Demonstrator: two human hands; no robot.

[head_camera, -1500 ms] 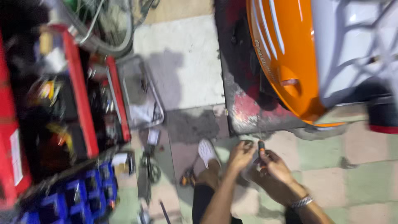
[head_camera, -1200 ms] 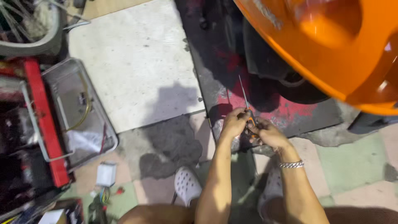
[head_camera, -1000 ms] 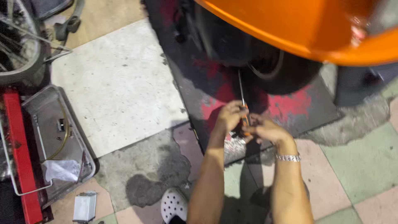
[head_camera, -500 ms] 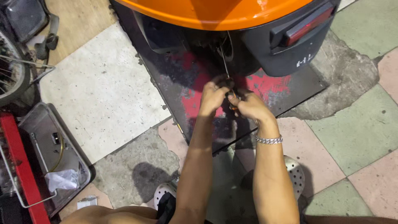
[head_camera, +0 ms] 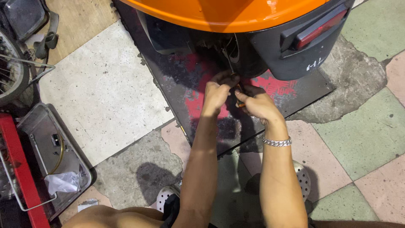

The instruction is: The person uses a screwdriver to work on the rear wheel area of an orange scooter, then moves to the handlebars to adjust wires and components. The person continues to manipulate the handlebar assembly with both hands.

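Observation:
Both my hands meet under the rear of an orange scooter body (head_camera: 219,12). My left hand (head_camera: 218,90) is closed around the shaft of a thin screwdriver (head_camera: 230,66) that points up toward the dark underside by the rear wheel. My right hand (head_camera: 257,103) grips the screwdriver's handle, of which a small orange part (head_camera: 239,104) shows between the fingers. A silver chain bracelet (head_camera: 277,142) sits on my right wrist. The tool's tip is lost in the shadow under the body.
The scooter stands on a dark metal plate (head_camera: 177,84) with worn red paint. A dark rear fender with a red tail light (head_camera: 316,29) is at the right. A metal tray (head_camera: 50,156) and a red tool cart edge (head_camera: 21,177) lie at the left, a spoked wheel (head_camera: 12,71) above them.
The view swung from the red tool cart over to the scooter's rear. My hands, holding the screwdriver throughout, rose up under the orange body.

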